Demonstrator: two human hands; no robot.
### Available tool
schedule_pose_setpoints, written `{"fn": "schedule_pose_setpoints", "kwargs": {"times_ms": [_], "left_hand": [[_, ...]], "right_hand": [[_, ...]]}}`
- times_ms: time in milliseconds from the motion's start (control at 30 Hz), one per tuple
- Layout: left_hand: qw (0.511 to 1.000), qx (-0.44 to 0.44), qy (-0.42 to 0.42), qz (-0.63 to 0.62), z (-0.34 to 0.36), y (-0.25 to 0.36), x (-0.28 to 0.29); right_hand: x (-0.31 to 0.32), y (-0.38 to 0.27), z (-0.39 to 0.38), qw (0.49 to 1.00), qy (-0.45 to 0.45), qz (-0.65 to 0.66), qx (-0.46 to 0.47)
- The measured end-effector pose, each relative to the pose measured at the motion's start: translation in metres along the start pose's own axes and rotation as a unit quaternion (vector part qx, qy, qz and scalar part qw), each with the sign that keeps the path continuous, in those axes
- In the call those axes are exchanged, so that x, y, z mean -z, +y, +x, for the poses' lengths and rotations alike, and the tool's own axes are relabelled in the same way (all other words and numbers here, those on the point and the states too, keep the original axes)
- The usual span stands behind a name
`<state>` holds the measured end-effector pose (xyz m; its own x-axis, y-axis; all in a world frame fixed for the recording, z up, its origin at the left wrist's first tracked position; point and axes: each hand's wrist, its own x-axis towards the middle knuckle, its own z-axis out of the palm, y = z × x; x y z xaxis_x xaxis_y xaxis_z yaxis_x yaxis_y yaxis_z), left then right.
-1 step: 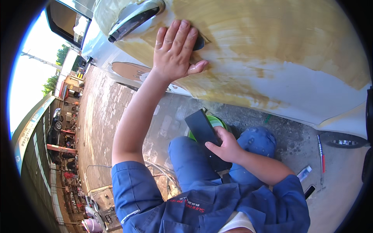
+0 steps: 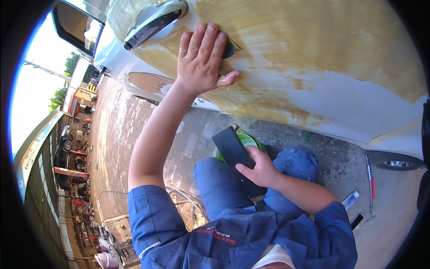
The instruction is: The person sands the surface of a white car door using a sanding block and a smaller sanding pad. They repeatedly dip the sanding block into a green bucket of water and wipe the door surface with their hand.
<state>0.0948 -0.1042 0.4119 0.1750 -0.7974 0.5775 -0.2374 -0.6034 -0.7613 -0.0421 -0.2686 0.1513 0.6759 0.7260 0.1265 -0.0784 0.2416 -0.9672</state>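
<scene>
the left hand (image 2: 199, 67) lies flat on the patchy panel (image 2: 322, 49), thumb out, its grip straight and holding nothing. the right hand's (image 2: 261, 169) grip is closed on the black block (image 2: 231, 145), which slants between the knees (image 2: 295, 158), partly hiding the green bucket (image 2: 247, 140).

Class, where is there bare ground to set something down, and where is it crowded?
Concrete lies bare between the right knee and the red-handled tool; so does paving left of the left forearm. Crowded: the green bucket, black block and right hand bunch near that knee.
</scene>
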Motion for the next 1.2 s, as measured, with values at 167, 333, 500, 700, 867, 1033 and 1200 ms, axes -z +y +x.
{"fn": "schedule_pose_setpoints", "kwargs": {"times_ms": [167,333,500,700,867,1033,1200], "left_hand": [[0.994,-0.044,-0.053,-0.084,0.088,0.071,-0.040],[0.998,-0.056,-0.025,-0.014,0.080,0.067,-0.043],[0.997,0.040,-0.061,0.024,-0.073,-0.004,-0.018],[0.989,0.028,-0.123,-0.082,0.022,0.058,-0.040],[0.998,-0.052,-0.013,0.033,0.089,0.091,-0.049],[0.994,-0.001,-0.106,0.006,-0.039,0.043,-0.032],[0.996,0.062,-0.023,-0.054,-0.010,0.073,-0.044]], "right_hand": [[-0.004,0.012,0.008,0.997,0.003,-0.066,-0.037],[-0.004,0.018,0.017,0.998,0.033,-0.007,-0.051],[0.001,0.007,0.009,0.999,0.012,-0.015,-0.050],[-0.006,0.012,0.015,0.998,0.047,-0.037,-0.019],[-0.009,0.021,0.022,0.997,0.067,0.000,-0.037],[0.004,0.011,0.011,0.998,0.022,-0.015,-0.051],[0.004,0.007,0.007,0.997,0.043,-0.042,-0.055]]}}
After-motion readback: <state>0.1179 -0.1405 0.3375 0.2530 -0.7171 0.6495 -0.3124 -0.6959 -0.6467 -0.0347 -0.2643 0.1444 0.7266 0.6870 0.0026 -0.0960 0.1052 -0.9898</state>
